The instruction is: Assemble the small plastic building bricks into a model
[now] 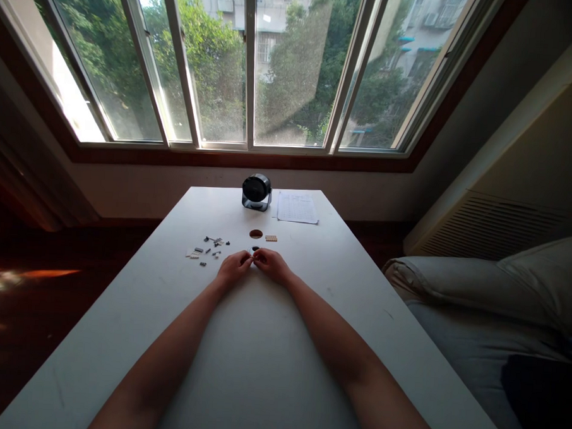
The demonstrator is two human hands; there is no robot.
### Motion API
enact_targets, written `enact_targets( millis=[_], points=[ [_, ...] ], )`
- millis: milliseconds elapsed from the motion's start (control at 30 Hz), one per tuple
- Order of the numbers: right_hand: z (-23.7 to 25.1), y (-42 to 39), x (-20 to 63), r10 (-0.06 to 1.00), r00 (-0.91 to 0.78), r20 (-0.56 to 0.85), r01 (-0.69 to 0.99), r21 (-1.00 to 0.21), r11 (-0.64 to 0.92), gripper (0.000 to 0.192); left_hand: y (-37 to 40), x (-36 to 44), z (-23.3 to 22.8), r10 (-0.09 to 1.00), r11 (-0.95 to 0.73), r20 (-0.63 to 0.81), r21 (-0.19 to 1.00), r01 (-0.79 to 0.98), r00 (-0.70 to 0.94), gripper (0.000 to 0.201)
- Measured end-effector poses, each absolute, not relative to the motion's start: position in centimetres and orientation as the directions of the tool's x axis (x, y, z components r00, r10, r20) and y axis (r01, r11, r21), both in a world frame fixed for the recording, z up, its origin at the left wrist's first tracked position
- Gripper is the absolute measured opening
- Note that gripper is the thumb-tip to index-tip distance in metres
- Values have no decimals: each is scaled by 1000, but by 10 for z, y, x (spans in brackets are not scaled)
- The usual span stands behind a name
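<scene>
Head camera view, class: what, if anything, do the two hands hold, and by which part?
Both hands, left hand and right hand, pinch one tiny dark-and-pale piece between their fingertips; which part of it cannot be told.

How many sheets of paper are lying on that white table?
1. The single printed sheet lies at the far end of the table, just right of the small black fan. Whether more sheets sit under it cannot be told.

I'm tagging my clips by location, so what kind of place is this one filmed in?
Most likely a room in a home or flat: a white table under a wide window facing trees and apartment blocks, with bedding beside it. Both hands work tiny pieces.
</scene>
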State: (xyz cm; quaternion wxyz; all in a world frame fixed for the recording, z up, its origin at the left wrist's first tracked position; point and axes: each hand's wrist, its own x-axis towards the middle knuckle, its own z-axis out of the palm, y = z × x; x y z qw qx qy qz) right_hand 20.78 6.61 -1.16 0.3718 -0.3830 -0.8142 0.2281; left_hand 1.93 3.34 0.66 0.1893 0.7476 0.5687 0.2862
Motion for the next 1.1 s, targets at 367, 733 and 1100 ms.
enact_targets(
  millis=[367,733,1100],
  points=[
    [-9,63,208,810,-418,411,460,-673,579,15,33,19,8,961,-277,196,614,739,197,28],
    [-10,65,208,805,-417,421,464,-663,587,15,36,17,3,951,-308,225,607,733,213,27],
    [-11,65,208,799,-422,428,458,-660,595,15,36,17,3,949,-313,233,608,730,213,28]
  ],
)
